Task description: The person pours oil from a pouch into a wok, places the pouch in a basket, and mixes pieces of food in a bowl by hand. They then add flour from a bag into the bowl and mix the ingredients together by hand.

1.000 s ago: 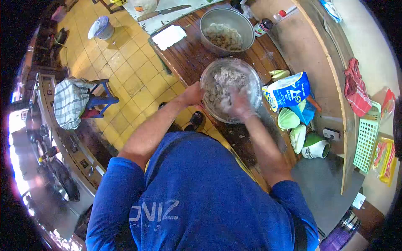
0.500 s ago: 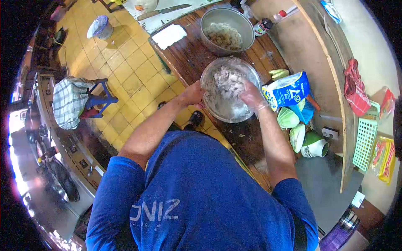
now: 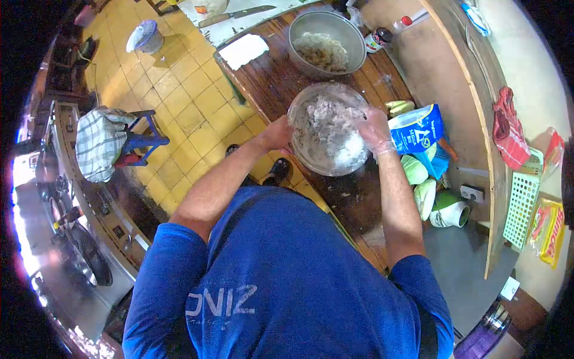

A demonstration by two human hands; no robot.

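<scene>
A round metal bowl [image 3: 326, 170] stands on the wooden table, holding lumpy pieces coated in white flour [image 3: 329, 116]. At its left side, my bare left hand [image 3: 278, 133] grips the rim. My right hand [image 3: 376, 130], in a clear plastic glove, is over the bowl's right side. Its fingers are curled in at the floury pieces, and what they hold is hidden. Loose white flour [image 3: 353, 149] lies in the lower right of the bowl. A blue and white flour bag [image 3: 417, 128] lies just right of my right hand.
Behind stands a deeper metal pot [image 3: 327, 23] with a pale and brown mixture. Cabbage pieces [image 3: 414, 170], a green-white jar [image 3: 449, 210] and a dark-labelled bottle [image 3: 379, 39] line the right side. A knife [image 3: 238, 15] lies at the back left; a cloth-covered stool [image 3: 101, 143] is on the floor.
My right hand has moved right, from the middle of the floury pieces to the bowl's right side. My left hand stays on the rim.
</scene>
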